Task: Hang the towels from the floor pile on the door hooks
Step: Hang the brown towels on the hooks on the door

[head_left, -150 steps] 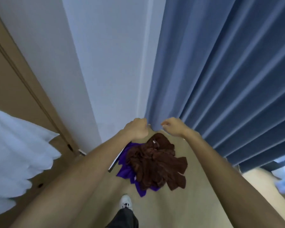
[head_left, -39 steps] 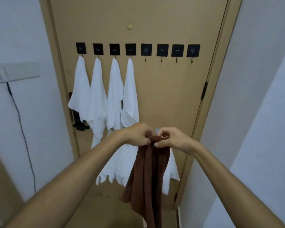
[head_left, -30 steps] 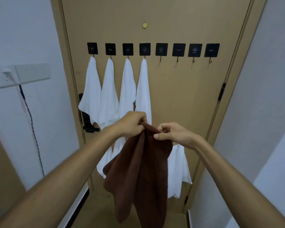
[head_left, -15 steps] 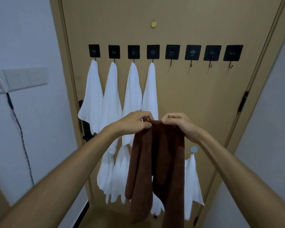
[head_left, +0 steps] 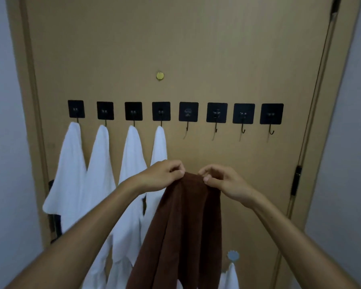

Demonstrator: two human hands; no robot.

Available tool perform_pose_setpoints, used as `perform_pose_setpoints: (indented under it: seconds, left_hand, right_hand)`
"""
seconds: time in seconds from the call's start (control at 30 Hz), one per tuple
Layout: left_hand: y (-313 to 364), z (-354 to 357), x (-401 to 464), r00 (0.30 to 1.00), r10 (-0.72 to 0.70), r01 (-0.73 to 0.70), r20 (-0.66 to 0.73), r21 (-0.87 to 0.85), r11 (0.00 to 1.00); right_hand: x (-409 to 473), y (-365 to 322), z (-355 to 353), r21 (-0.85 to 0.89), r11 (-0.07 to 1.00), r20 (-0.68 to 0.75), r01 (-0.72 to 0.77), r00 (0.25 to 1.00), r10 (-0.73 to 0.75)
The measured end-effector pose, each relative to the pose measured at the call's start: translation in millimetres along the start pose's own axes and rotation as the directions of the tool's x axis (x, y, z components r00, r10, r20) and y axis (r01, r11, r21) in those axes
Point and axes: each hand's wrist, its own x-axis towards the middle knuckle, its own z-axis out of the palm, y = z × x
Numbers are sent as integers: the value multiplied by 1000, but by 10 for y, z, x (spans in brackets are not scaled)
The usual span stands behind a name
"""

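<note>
A brown towel point(head_left: 186, 226) hangs down from both my hands in front of the tan door point(head_left: 196, 49). My left hand point(head_left: 163, 176) pinches its top edge on the left, my right hand point(head_left: 221, 180) pinches it on the right. A row of black square hooks crosses the door. Several white towels point(head_left: 100, 176) hang from the left hooks. The hook point(head_left: 188, 115) straight above my hands is bare, as are the three to its right point(head_left: 243, 116). The floor pile is out of view.
A grey round hook point(head_left: 233, 255) low on the door holds another white towel point(head_left: 230, 276). A black door handle point(head_left: 54, 224) shows behind the leftmost towel. Hinges point(head_left: 296, 180) run down the door's right edge. White walls flank the door.
I took the brown towel from the floor pile and turned to the door. Over the last second my hands have raised its top edge toward the bare hooks and the view has closed in.
</note>
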Motion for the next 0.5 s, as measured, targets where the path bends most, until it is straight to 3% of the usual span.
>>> perform_pose_setpoints:
  seconds: [0.17, 0.37, 0.5]
  left_hand:
    - [-62, -240, 421, 987, 87, -70, -134, 124, 990]
    - [-127, -508, 887, 978, 76, -100, -194, -115, 988]
    - [-178, -654, 1250, 951, 88, -94, -297, -5, 996]
  right_hand:
    - [413, -49, -174, -100, 993, -167, 69, 982, -85]
    - [1005, -81, -244, -227, 973, -344, 50, 930, -128]
    - [1404, -91, -313, -369, 929, -405, 20, 896, -181]
